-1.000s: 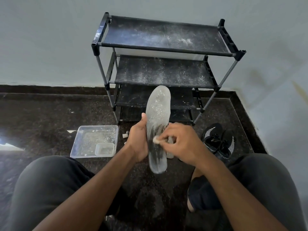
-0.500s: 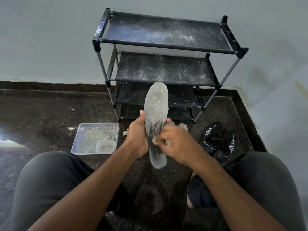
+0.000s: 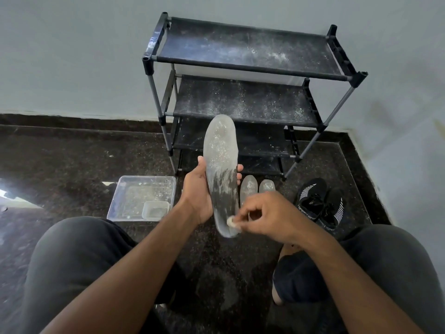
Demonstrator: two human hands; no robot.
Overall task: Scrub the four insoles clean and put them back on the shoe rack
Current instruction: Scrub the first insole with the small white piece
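A long grey insole (image 3: 221,160), dusty white at its toe and darker in the middle, stands upright in front of me. My left hand (image 3: 198,194) grips its middle from the left, fingertips showing on the right edge. My right hand (image 3: 262,216) pinches a small white scrubbing pad (image 3: 230,222) against the insole's lower end. Two more insoles (image 3: 248,189) (image 3: 266,186) lie on the floor behind my right hand, their toes showing. The black shoe rack (image 3: 243,68) stands against the wall, its shelves dusted with white powder.
A clear plastic tray (image 3: 142,196) with a small clear tub (image 3: 155,209) inside sits on the dark stone floor at the left. A pair of black sneakers (image 3: 320,203) lies to the right of the rack. My knees frame the bottom of the view.
My right hand has slid the pad down the insole from its middle to its lower end, uncovering the two insoles on the floor. The left hand keeps its grip.
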